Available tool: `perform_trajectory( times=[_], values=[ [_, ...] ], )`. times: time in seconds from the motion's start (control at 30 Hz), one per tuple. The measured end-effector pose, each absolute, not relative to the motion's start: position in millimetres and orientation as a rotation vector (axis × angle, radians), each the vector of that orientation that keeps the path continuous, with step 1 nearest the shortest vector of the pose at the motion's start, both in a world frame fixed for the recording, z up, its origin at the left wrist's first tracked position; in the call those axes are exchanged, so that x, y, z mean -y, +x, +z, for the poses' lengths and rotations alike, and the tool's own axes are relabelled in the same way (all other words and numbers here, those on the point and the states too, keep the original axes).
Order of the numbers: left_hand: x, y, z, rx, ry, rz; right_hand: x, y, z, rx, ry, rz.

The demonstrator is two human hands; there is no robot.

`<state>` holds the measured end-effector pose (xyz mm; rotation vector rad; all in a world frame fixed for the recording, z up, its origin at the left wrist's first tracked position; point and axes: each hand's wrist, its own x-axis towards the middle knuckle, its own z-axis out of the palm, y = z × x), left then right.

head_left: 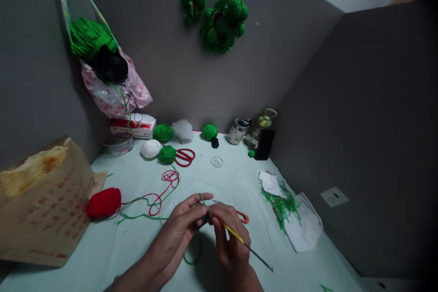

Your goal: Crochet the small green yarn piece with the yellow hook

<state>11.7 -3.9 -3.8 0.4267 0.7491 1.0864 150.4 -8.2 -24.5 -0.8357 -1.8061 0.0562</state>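
My left hand (185, 221) is closed around green yarn (201, 198), with a strand passing over its index finger. A loop of the same yarn hangs below the fingers onto the table. In my right hand (231, 232) is a crochet hook (236, 233) with a yellow grip, gripped like a pen, its metal rear end pointing down to the right. Both sets of fingertips meet, and the small green work between them is mostly hidden. Just behind my right hand lies a tool with an orange handle (242, 216), partly covered.
A red yarn ball (104, 203) and a paper bag with bread (51, 210) stand at left. Red-handled scissors (185, 157) lie beside green (167, 154) and white (151, 148) balls. Green yarn scraps (282, 205) lie right, near a leaning phone (265, 144). Grey walls enclose the table.
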Motion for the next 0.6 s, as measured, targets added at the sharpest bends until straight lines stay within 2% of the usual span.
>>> perform_trajectory(
  times=[0.6],
  values=[
    [4.3,12.7,-7.5,-0.716,0.429,1.095,4.3,149.1,-24.1,1.810,-0.796,0.088]
  ],
)
